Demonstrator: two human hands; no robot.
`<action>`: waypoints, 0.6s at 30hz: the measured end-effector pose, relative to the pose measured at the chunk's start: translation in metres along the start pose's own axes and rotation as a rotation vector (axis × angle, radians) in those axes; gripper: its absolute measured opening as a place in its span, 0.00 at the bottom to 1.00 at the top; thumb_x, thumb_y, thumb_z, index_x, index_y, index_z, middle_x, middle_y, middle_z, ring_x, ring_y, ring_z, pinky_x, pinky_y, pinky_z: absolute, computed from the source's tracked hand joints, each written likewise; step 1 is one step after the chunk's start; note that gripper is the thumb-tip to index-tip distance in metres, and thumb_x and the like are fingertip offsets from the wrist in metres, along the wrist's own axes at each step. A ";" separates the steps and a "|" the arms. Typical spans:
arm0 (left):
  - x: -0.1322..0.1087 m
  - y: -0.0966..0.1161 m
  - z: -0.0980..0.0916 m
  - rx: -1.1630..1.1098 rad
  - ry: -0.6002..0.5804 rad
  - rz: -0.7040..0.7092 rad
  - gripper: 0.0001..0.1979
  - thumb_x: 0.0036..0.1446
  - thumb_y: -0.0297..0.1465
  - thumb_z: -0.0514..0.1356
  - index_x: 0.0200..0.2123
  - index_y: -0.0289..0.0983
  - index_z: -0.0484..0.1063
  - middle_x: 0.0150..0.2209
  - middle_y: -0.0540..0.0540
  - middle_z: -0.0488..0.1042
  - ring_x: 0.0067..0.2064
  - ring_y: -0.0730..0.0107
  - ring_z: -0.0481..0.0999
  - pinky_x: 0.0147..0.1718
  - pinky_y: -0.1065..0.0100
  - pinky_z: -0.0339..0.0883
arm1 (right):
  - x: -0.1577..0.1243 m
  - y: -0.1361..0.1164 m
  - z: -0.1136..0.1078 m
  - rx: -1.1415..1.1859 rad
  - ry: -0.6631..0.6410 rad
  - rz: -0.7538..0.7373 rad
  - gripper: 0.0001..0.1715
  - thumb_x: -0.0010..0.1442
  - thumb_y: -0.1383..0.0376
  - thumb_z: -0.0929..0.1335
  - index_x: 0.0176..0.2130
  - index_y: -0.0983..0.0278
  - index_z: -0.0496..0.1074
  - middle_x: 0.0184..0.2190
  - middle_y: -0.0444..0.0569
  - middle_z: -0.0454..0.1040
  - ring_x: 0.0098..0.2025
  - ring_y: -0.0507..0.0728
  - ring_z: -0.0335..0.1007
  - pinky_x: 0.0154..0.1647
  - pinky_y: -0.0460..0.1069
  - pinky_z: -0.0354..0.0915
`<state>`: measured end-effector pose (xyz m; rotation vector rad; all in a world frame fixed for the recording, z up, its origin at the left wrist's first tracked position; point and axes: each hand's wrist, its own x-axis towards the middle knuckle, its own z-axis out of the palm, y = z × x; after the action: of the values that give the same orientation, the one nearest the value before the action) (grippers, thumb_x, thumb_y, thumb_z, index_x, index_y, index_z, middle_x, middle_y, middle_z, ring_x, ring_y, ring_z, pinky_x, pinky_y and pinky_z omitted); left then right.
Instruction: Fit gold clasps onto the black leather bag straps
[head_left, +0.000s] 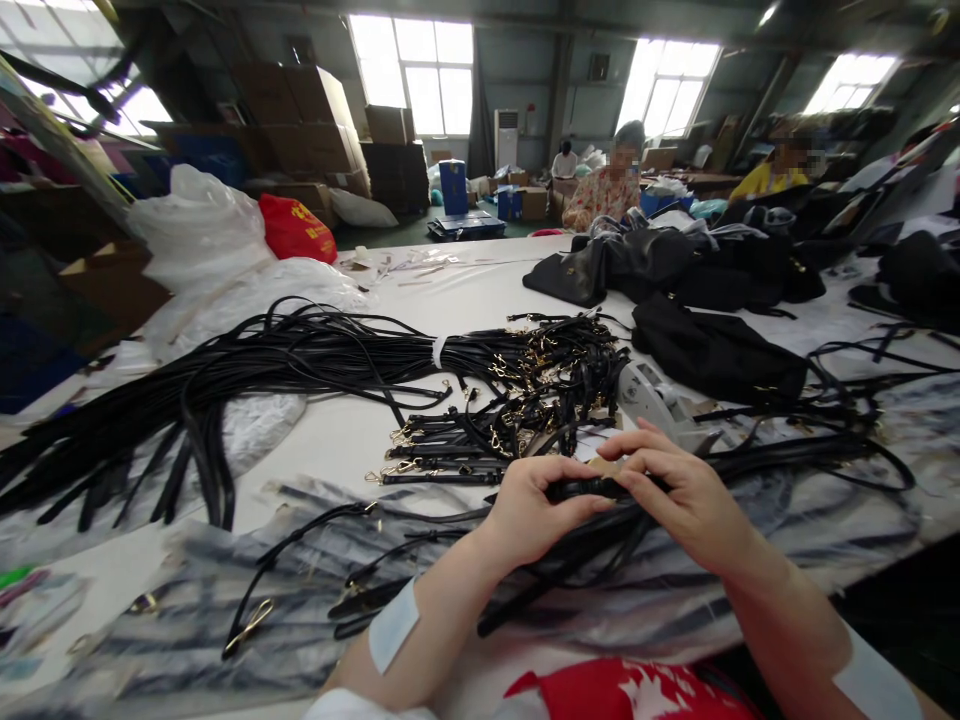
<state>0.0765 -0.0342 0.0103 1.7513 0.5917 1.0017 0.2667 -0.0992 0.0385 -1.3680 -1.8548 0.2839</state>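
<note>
on the white table (330,440), the large strap bundle (330,352) could snag its clips (499,365) if dragged; left hand (544,500) and right hand (679,490) pinch black straps (577,488) above the plastic wrap (225,560), and the small tan piece (604,466) between them may slip if either pinch loosens

A factory workshop, shown by stacked cartons (319,115), bundled black straps (337,352) and co-workers (609,190).

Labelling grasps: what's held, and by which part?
Left hand: black strap, pinched beside a tan piece. Right hand: fingertips at the tan piece; its grip is partly hidden.
</note>
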 end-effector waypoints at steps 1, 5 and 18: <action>0.000 0.001 0.001 -0.019 -0.005 0.013 0.11 0.49 0.30 0.71 0.39 0.38 0.82 0.35 0.48 0.83 0.34 0.68 0.81 0.38 0.71 0.73 | 0.000 0.000 0.001 -0.006 -0.009 -0.004 0.16 0.67 0.59 0.64 0.29 0.60 0.73 0.41 0.49 0.79 0.44 0.59 0.76 0.67 0.63 0.51; -0.001 0.003 0.001 -0.038 0.003 0.062 0.12 0.49 0.29 0.71 0.40 0.39 0.82 0.35 0.48 0.84 0.34 0.68 0.81 0.38 0.72 0.74 | 0.000 -0.001 0.001 -0.020 -0.031 -0.023 0.14 0.67 0.62 0.64 0.31 0.60 0.73 0.41 0.49 0.78 0.46 0.58 0.75 0.67 0.62 0.49; 0.004 -0.009 0.000 0.073 -0.006 0.054 0.11 0.51 0.29 0.70 0.40 0.39 0.82 0.38 0.47 0.83 0.39 0.67 0.82 0.42 0.72 0.72 | 0.000 0.000 -0.003 -0.029 -0.021 -0.024 0.13 0.67 0.65 0.64 0.30 0.61 0.70 0.41 0.47 0.77 0.44 0.56 0.73 0.66 0.60 0.50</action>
<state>0.0787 -0.0279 0.0034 1.8423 0.5863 1.0230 0.2688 -0.0996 0.0405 -1.3656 -1.8987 0.2611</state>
